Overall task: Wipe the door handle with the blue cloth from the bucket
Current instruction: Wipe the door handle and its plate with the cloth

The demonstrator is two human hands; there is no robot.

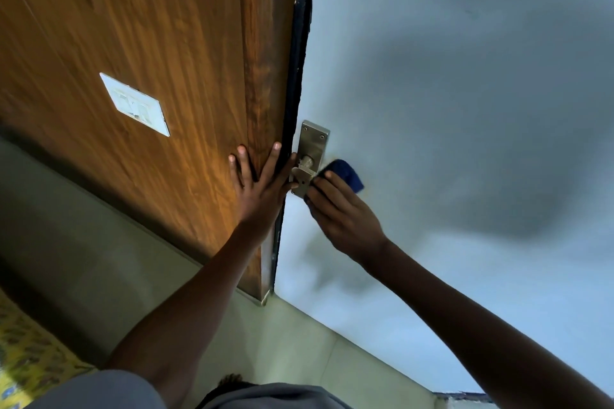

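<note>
Door [465,109], pale blue-grey, filled the right of the view, with a brown wood-grain panel [149,60] to its left carrying a white switch plate [134,104]. The left hand [262,189] lay flat, fingers spread, across the panel's edge and the dark door edge. The right hand [342,212] was closed on the blue cloth [345,174], pressing it against the metal door handle [304,181] below its backplate [314,139].

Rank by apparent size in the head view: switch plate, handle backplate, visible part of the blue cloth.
1. Switch plate, clearly largest.
2. Handle backplate, partly hidden by the hands.
3. Blue cloth, mostly covered by the right hand, so only its visible part counts.
</note>
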